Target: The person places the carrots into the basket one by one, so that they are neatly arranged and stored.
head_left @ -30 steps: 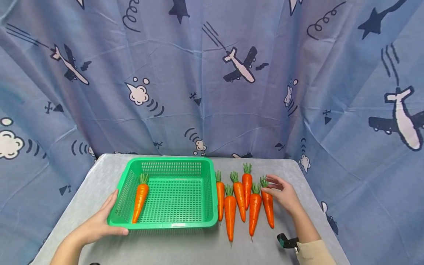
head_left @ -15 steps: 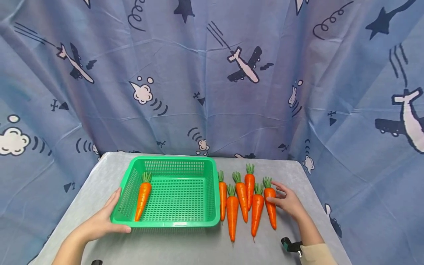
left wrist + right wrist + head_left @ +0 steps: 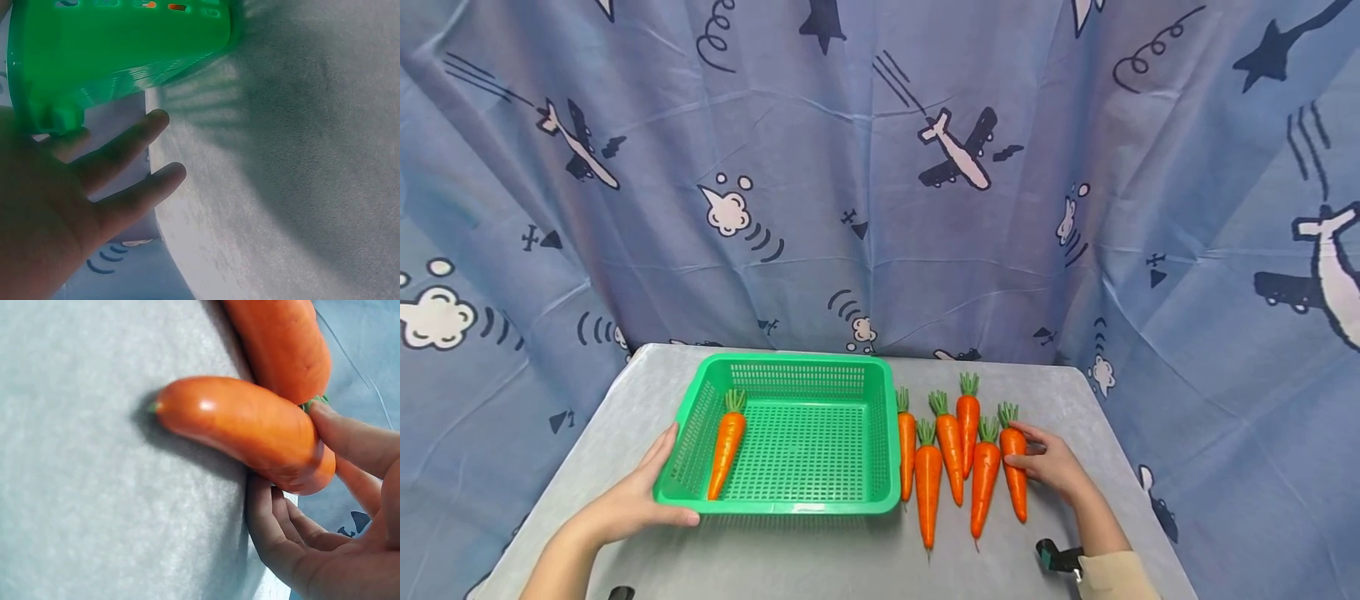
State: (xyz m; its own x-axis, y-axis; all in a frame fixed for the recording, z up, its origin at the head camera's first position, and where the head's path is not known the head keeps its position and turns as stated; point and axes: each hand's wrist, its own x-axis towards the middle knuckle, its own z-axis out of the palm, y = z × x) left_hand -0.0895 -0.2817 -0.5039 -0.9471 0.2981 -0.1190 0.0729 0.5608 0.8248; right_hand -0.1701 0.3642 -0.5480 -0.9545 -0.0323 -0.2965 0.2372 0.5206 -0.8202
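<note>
In the head view, my left hand (image 3: 625,502) rests at the left front corner of a green plastic basket (image 3: 797,507), thumb at the front rim. Its fingers reach out fairly straight, and two of them stand apart from the basket wall in the left wrist view. One orange carrot (image 3: 726,450) with a green top lies inside, at the left. My right hand (image 3: 1054,463) pinches the rightmost carrot (image 3: 1015,475) near its top, outside the basket. In the right wrist view, the thumb is on one side of that carrot (image 3: 231,428) and curled fingers on the other; it lies on the table.
Several more carrots (image 3: 928,492) lie side by side on the grey table (image 3: 775,558), between the basket and my right hand. One carrot (image 3: 906,454) is right against the basket's right wall. A blue curtain (image 3: 820,208) with airplanes hangs behind the table and at both sides.
My right hand has come down from the rightmost carrot's leafy top onto its body, and the fingers have closed in on it. My left hand stays at the basket. The head view has shifted slightly.
</note>
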